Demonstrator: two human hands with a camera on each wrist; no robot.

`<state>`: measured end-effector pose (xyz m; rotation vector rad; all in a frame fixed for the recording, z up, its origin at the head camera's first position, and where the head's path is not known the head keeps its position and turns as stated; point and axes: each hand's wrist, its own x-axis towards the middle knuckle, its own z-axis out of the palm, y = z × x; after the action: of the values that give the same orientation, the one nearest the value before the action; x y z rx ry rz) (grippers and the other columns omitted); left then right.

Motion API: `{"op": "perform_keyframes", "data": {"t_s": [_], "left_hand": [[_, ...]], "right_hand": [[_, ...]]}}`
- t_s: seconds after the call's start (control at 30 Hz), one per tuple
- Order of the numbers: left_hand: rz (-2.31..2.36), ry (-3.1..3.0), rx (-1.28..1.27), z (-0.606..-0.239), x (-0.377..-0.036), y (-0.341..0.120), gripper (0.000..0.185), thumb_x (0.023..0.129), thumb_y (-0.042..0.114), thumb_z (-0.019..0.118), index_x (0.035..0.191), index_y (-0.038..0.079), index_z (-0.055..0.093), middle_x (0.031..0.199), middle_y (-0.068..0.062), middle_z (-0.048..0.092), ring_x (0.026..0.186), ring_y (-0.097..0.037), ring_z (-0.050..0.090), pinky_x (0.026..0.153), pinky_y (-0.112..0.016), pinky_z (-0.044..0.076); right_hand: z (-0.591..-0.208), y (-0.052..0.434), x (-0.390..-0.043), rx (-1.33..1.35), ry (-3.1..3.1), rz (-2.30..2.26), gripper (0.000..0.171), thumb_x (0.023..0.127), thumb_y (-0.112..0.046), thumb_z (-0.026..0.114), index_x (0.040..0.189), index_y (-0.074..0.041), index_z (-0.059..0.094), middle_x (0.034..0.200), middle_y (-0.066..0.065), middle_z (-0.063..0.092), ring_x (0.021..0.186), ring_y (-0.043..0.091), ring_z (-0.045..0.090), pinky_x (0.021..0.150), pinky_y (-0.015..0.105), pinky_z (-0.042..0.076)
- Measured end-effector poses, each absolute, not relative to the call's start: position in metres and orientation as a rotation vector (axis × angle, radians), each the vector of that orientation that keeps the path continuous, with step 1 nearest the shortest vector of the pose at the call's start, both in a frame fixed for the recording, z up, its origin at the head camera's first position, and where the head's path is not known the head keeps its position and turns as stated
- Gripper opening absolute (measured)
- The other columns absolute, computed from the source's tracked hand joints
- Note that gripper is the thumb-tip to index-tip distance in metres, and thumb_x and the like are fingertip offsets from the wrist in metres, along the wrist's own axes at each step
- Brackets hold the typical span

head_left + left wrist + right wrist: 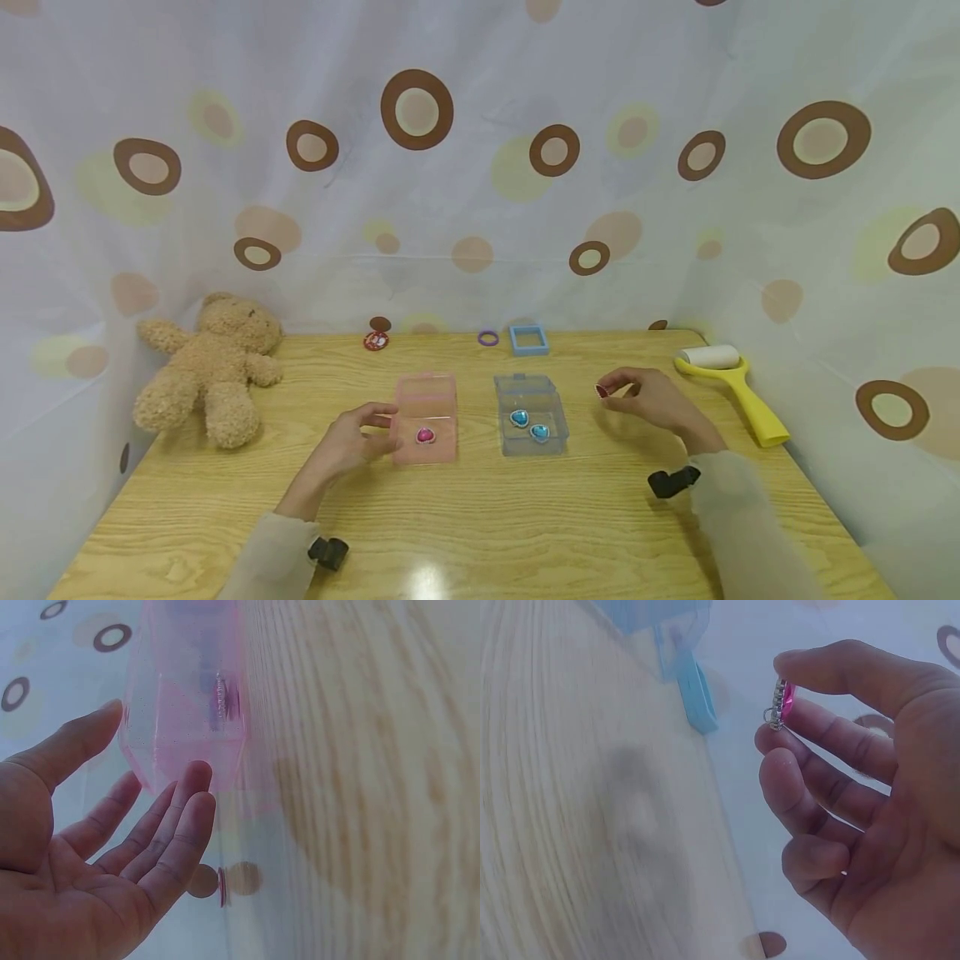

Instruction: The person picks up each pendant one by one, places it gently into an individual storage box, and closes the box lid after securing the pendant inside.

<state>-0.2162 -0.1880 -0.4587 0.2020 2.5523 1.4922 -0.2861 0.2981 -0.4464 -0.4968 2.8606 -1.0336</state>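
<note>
While your right hand pinches the pink heart-shaped gem charm between thumb and fingertip, well right of the translucent pink plastic box, keep that pinch firm; your left hand, fingers relaxed and apart, should steady the box; only the right wrist view shows the charm's metal loop.

No readable text, labels, brands or numbers anywhere. Red round badge at the far side of the desk bears white marks, too small to read.
</note>
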Motion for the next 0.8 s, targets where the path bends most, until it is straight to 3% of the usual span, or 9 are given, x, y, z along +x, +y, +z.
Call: {"op": "perform_keyframes", "data": {"t_s": [0.63,0.8], "left_hand": [[1.482,2.581,0.219,-0.459,-0.217,-0.188,0.056,0.088,0.018,0.077,0.138,0.004,0.055,0.127,-0.024,0.063,0.107,-0.03,0.066,0.076,-0.035,0.058],[1.474,2.585,0.209,-0.459,-0.217,-0.188,0.056,0.089,0.018,0.076,0.138,0.005,0.055,0.127,-0.023,0.063,0.107,-0.03,0.066,0.076,-0.036,0.058]], "right_hand": [[-0.434,0.229,-0.295,-0.688,2.796,-1.07,0.026,0.09,-0.03,0.075,0.113,-0.019,0.072,0.101,0.0,0.07,0.078,0.016,0.06,0.068,0.028,0.051],[-0.436,0.208,-0.298,-0.746,2.798,-1.056,0.023,0.089,-0.026,0.075,0.111,-0.02,0.072,0.1,-0.003,0.07,0.086,0.017,0.062,0.074,0.027,0.051]]}}
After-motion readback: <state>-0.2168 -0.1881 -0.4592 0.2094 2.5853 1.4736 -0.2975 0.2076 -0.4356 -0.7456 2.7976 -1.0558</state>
